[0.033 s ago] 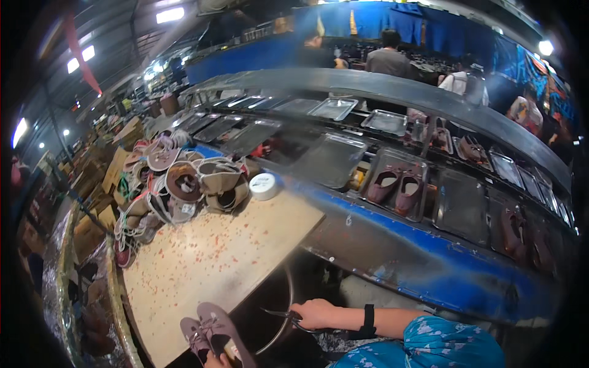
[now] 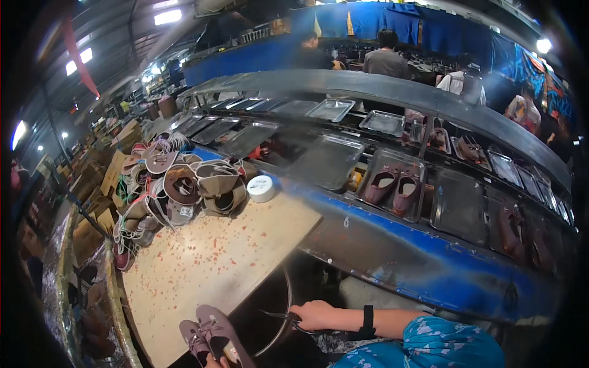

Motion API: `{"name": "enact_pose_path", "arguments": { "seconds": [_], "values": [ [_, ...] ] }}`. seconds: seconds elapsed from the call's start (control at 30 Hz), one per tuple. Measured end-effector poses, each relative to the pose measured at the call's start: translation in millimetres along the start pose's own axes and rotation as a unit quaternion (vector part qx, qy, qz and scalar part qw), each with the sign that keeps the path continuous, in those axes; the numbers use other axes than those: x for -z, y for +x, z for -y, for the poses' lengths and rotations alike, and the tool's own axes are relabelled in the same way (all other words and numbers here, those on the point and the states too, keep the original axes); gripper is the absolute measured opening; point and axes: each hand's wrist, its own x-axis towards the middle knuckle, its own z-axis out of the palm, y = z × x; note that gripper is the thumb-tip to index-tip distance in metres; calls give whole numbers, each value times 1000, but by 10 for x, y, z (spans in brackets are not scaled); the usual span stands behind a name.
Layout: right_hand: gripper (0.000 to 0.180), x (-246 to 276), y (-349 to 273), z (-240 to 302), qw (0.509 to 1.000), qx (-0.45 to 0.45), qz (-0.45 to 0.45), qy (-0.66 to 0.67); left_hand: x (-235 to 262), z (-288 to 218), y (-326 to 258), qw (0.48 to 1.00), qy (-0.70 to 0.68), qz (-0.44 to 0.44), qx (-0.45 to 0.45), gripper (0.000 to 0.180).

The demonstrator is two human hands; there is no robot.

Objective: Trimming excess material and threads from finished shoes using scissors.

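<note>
A pair of mauve lace-up shoes (image 2: pixel 216 334) is held side by side at the near edge of the board. My left hand (image 2: pixel 215 362) is closed on them at their heel end; only a few fingers show at the lower edge. To the right, over the dark gap beside the board, my right hand (image 2: pixel 314 316) grips a pair of scissors (image 2: pixel 277 315). Their narrow blades point left toward the shoes, slightly parted and touching nothing. Most of the scissors' handle is hidden by the fingers.
Small reddish scraps litter the pale board (image 2: pixel 178 294). Beyond them lie a heap of shoe uppers (image 2: pixel 184 184) and a round white tub (image 2: pixel 261 188). A conveyor with metal trays (image 2: pixel 331 161) runs along the right, one holding shoes (image 2: pixel 392 187). Several people work farther back.
</note>
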Motion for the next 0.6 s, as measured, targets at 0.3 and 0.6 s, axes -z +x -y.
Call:
{"name": "enact_pose_path", "arguments": {
  "seconds": [0.3, 0.6],
  "values": [
    [59, 64, 145, -34, 984, -6, -162, 78, 63, -90, -274, 967, 144, 174, -114, 51],
    [70, -386, 873, -28, 968, 125, -207, 62, 126, -20, -370, 961, 166, 222, 25, 42]
  ]
}}
